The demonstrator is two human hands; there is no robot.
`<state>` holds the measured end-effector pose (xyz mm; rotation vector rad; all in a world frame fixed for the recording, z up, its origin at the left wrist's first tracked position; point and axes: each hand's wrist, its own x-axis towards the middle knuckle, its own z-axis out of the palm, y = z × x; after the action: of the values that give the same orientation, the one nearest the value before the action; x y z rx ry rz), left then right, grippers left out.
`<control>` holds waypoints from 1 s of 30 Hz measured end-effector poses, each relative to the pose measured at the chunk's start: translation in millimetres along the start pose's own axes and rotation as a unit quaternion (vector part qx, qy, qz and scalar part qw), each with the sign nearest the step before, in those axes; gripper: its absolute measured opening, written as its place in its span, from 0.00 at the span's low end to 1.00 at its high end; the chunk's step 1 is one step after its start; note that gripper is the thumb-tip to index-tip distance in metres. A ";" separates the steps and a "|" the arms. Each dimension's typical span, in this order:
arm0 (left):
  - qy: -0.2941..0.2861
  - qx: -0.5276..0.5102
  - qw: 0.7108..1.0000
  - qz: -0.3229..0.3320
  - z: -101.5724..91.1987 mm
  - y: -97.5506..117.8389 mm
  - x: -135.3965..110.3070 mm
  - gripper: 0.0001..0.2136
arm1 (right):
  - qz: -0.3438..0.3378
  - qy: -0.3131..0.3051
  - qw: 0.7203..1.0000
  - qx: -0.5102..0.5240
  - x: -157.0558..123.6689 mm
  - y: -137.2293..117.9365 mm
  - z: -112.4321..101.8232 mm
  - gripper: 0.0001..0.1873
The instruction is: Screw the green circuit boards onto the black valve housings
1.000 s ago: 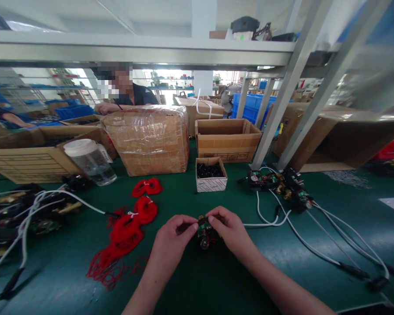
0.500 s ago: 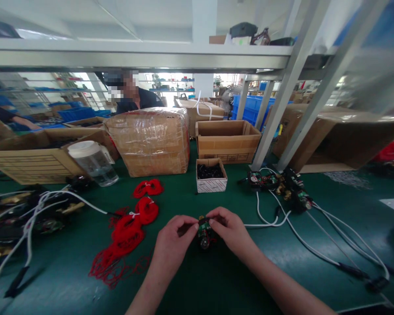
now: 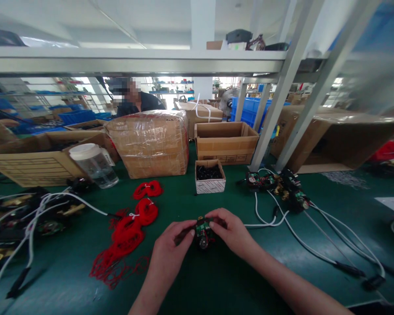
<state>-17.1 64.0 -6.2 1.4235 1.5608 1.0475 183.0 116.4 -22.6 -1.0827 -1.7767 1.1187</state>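
Note:
A small black device with a green circuit board (image 3: 202, 228) is between my two hands, low over the green table. A round, lens-like metal part faces me, and a bit of brass shows at its far end. My left hand (image 3: 173, 245) pinches its left edge between thumb and fingertips. On the other side, the thumb and curled fingers of my right hand (image 3: 231, 232) grip the device; a white cable (image 3: 265, 225) runs off to the right from behind that hand. Fingertips hide parts of both sides.
Bundles of red wire (image 3: 128, 234) lie left of my hands. Beyond the device stands a small carton (image 3: 210, 187) of black parts. Similar assemblies with white cables (image 3: 292, 192) lie at right, more (image 3: 36, 218) at left. A plastic jug (image 3: 95, 168) and large cartons (image 3: 147, 144) line the back.
The device stays between both hands and has shifted very slightly left. My left fingers have loosened a little at its edge. The camera view has tilted slightly.

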 end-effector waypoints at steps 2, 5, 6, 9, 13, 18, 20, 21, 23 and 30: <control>0.000 -0.012 1.000 -0.004 2.5 -3.2 -2.1 0.14 | -0.012 -0.003 1.000 -0.007 -2.0 1.9 -1.1 0.13; -0.009 -0.040 0.999 -0.021 6.6 -8.0 -5.6 0.18 | -0.024 -0.017 0.999 -0.014 -6.1 5.9 -2.8 0.17; -0.013 -0.051 0.998 -0.026 7.9 -9.2 -6.9 0.20 | -0.027 -0.022 0.999 -0.017 -7.6 7.4 -3.3 0.19; -0.020 -0.069 0.997 -0.040 11.6 -11.0 -10.4 0.24 | -0.033 -0.036 0.999 -0.024 -12.7 12.3 -4.5 0.26; -0.023 -0.076 0.996 -0.047 15.6 -9.1 -13.9 0.27 | -0.024 -0.056 0.998 -0.019 -18.5 16.3 -4.1 0.33; -0.007 -0.076 0.996 -0.043 21.5 -10.1 -16.2 0.28 | -0.016 -0.060 0.998 -0.007 -22.8 15.6 -1.3 0.36; -0.001 -0.072 0.997 -0.035 24.3 -12.6 -16.1 0.29 | -0.018 -0.055 0.998 -0.003 -23.9 14.6 -0.1 0.37; 0.004 -0.068 0.997 -0.030 25.6 -13.7 -15.8 0.29 | -0.019 -0.054 0.998 0.000 -24.2 14.3 0.4 0.37; 0.009 -0.055 0.998 -0.022 28.0 -15.0 -15.2 0.29 | -0.018 -0.052 0.998 0.004 -24.4 14.0 1.2 0.38; 0.032 -0.021 0.999 -0.005 37.3 -10.0 -15.5 0.28 | -0.013 -0.043 0.999 0.010 -22.9 13.1 5.9 0.36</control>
<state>15.1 51.0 -29.2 1.3641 1.5802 1.1227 189.1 96.9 -40.3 -1.0101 -1.8371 1.1810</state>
